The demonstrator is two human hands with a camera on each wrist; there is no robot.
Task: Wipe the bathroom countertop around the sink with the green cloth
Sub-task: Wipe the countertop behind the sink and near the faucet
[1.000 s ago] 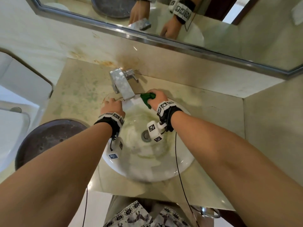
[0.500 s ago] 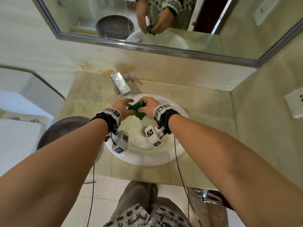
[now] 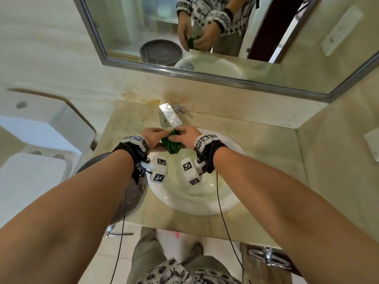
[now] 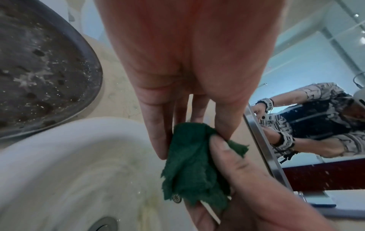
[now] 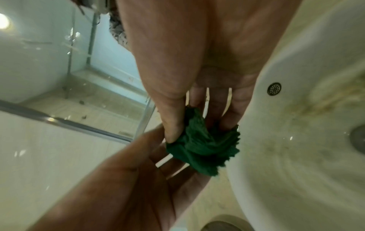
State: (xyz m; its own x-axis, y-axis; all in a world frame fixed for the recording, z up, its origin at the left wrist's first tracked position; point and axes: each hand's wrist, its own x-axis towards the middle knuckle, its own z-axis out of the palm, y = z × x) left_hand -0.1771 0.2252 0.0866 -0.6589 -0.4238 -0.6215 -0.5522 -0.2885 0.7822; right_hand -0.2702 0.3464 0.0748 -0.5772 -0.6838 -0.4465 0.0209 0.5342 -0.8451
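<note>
Both hands meet over the far rim of the white sink [image 3: 196,203], just in front of the faucet [image 3: 170,116], and hold the green cloth [image 3: 171,144] between them. The left hand [image 3: 150,136] pinches one bunched edge of the cloth between thumb and fingers, which the left wrist view shows stretched long with the cloth [image 4: 194,164] hanging down from their tips. The right hand [image 3: 189,137] grips the other side of the wad, its thumb and fingertips curled into the folds; in the right wrist view the cloth [image 5: 203,146] sits crumpled right under that grip, with the left hand's palm [image 5: 126,184] reaching in from below. The cloth is lifted, hanging above the basin and not touching the surface [image 3: 272,160], whose pale stone runs around the sink on all sides of the grip. Left of the left hand, a dark round bowl [image 3: 131,193] rests on the surface against the sink's edge, partly hidden by the forearm. Beyond the grip, the mirror [image 3: 225,27] reflects both hands holding the cloth. The basin's drain [image 4: 102,225] lies below the left hand.
</note>
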